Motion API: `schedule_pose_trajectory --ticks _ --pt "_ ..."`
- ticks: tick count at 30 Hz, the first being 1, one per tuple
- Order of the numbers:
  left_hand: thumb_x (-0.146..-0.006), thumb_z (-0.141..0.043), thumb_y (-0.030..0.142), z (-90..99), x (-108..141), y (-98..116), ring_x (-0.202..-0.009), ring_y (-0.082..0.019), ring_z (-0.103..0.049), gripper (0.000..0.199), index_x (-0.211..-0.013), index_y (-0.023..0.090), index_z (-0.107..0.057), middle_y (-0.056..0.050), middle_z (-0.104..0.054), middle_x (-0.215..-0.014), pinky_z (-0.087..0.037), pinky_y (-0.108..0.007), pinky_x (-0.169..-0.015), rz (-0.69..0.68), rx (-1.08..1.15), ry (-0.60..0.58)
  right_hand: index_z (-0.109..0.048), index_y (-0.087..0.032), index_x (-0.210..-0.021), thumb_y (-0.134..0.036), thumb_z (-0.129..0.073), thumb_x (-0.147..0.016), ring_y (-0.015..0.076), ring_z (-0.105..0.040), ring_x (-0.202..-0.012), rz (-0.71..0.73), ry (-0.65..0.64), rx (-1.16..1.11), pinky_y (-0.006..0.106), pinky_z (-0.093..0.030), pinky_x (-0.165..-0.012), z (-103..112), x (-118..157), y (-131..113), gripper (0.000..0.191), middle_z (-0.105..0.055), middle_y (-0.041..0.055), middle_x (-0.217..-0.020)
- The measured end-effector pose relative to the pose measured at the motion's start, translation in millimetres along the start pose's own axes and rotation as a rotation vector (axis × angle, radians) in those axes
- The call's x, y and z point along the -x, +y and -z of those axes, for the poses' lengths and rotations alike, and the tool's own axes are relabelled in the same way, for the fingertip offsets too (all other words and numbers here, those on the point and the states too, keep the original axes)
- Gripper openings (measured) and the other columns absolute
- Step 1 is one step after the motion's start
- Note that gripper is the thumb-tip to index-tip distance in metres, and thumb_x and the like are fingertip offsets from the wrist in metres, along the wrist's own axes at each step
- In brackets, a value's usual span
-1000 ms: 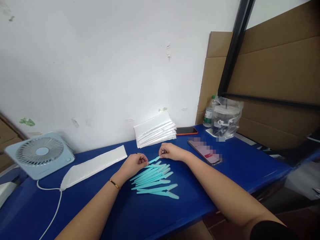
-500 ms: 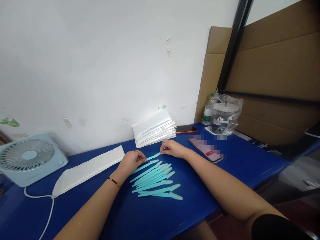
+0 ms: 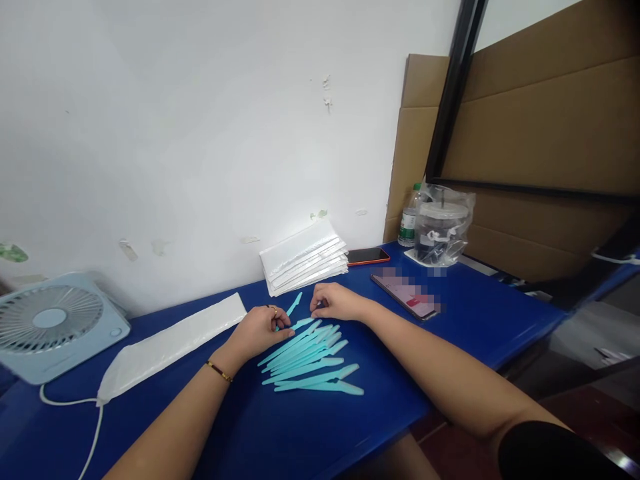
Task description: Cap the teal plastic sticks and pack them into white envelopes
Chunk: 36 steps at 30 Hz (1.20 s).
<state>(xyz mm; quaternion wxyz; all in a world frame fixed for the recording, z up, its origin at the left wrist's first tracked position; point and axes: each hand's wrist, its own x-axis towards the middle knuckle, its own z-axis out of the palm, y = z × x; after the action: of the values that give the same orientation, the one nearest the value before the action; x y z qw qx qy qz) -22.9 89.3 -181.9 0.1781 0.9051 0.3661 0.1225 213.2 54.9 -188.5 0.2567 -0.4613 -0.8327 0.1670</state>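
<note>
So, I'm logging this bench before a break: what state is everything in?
Left hand: pinching one teal tool.
Right hand: fingers curled, grip unclear.
Other teal tools: fanned out, overlapping.
White sleeves: stacked askew.
Single white sleeve: lying flat.
Near phone: screen lit.
Far phone: screen dark.
Bottle: upright, capped.
Cup: lidded, bagged.
Fan: spinning or stopped, unclear.

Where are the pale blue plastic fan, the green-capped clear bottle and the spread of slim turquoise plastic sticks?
Pale blue plastic fan (image 3: 49, 319): head view, round hub.
Green-capped clear bottle (image 3: 407, 232): head view, label.
Slim turquoise plastic sticks (image 3: 330, 363): head view, one stick's wider end.
</note>
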Motion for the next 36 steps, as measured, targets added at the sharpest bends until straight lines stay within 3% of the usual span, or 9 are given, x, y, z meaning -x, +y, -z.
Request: schedule_pose_trajectory --ticks 10,15,18,20,22,24,29,34,36 --pt "-0.076 -0.054 0.044 -6.9 -4.0 11.9 -0.065 -0.017 -0.058 0.025 -0.074 0.022 -0.065 -0.001 -0.065 -0.070 -0.039 -0.026 -0.056 0.016 -0.061 0.053 -0.067 -0.016 -0.080 -0.024 -0.064 -0.077 0.0119 -0.052 -0.072 0.042 -0.084 0.128 0.022 -0.038 -0.064 -1.8 -3.8 -6.4 0.009 -0.055 0.0035 -0.085" --pt "-0.078 -0.052 0.043 -6.1 -2.2 12.2 -0.065 -0.017 -0.057 0.025 -0.073 0.022 -0.065 -0.001 -0.064 -0.070 -0.040 -0.028 -0.059 -0.016 -0.096 0.057 -0.066 -0.016 -0.081 -0.022 -0.061 -0.079 0.0124 -0.052 -0.073 0.051 -0.065 0.208 0.022 -0.037 -0.065 2.7 -0.8 9.3 0.008 -0.056 0.0040 -0.087" --pt "-0.079 -0.051 0.044 -7.7 -1.7 8.3 -0.080 -0.020 -0.058 0.026 -0.078 0.022 -0.065 -0.004 -0.065 -0.084 -0.043 -0.031 -0.071 -0.083 -0.130 0.113 -0.067 -0.016 -0.081 -0.023 -0.064 -0.077 0.0138 -0.052 -0.075 -0.034 -0.035 0.265 0.023 -0.036 -0.066 13.8 4.4 26.9 0.008 -0.057 0.0043 -0.087" --pt "-0.080 -0.051 0.044 -9.5 -2.4 3.1 -0.093 -0.022 -0.056 0.029 -0.093 0.022 -0.064 -0.005 -0.064 -0.098 -0.044 -0.034 -0.080 -0.098 -0.117 0.167 -0.066 -0.017 -0.083 -0.025 -0.067 -0.073 0.0147 -0.052 -0.076 -0.109 0.004 0.283 0.024 -0.036 -0.066 22.2 8.4 33.0 0.013 -0.057 0.0045 -0.089" --pt "-0.081 -0.049 0.043 -11.1 -4.1 -3.5 -0.096 -0.022 -0.055 0.034 -0.105 0.023 -0.061 -0.005 -0.063 -0.105 -0.044 -0.034 -0.083 -0.065 -0.083 0.182 -0.066 -0.017 -0.085 -0.026 -0.068 -0.072 0.0146 -0.052 -0.077 -0.129 0.044 0.246 0.024 -0.037 -0.066 27.6 11.4 30.2 0.016 -0.058 0.0045 -0.090" --pt "-0.083 -0.047 0.041 -11.8 -6.5 -9.9 -0.095 -0.022 -0.056 0.032 -0.105 0.022 -0.062 -0.005 -0.064 -0.102 -0.045 -0.034 -0.083 -0.041 -0.058 0.154 -0.067 -0.017 -0.086 -0.026 -0.066 -0.075 0.0134 -0.052 -0.076 -0.075 0.044 0.154 0.023 -0.038 -0.067 27.6 12.2 19.8 0.015 -0.058 0.0040 -0.089" --pt "-0.084 -0.047 0.037 -11.9 -10.9 -18.4 -0.093 -0.020 -0.057 0.025 -0.092 0.023 -0.065 -0.003 -0.065 -0.097 -0.044 -0.033 -0.084 -0.096 -0.026 0.111 -0.068 -0.017 -0.087 -0.029 -0.066 -0.075 0.0110 -0.052 -0.070 0.086 -0.119 -0.010 0.021 -0.040 -0.063 10.4 7.3 -5.3 0.017 -0.056 0.0026 -0.086" --pt "-0.082 -0.051 0.041 -10.8 -10.5 -16.0 -0.091 -0.020 -0.057 0.028 -0.099 0.023 -0.064 -0.003 -0.064 -0.100 -0.045 -0.032 -0.079 -0.068 -0.012 0.148 -0.067 -0.016 -0.083 -0.029 -0.067 -0.073 0.0105 -0.051 -0.067 0.041 -0.171 -0.025 0.020 -0.039 -0.059 2.0 5.1 -2.4 0.016 -0.054 0.0023 -0.083" --pt "-0.083 -0.047 0.045 -7.8 -8.8 -11.1 -0.088 -0.019 -0.057 0.031 -0.093 0.021 -0.064 -0.004 -0.064 -0.095 -0.044 -0.030 -0.077 -0.072 -0.005 0.165 -0.066 -0.016 -0.082 -0.028 -0.066 -0.074 0.0106 -0.051 -0.068 0.037 -0.178 -0.019 0.020 -0.039 -0.059 3.3 5.8 -0.1 0.015 -0.054 0.0023 -0.083"
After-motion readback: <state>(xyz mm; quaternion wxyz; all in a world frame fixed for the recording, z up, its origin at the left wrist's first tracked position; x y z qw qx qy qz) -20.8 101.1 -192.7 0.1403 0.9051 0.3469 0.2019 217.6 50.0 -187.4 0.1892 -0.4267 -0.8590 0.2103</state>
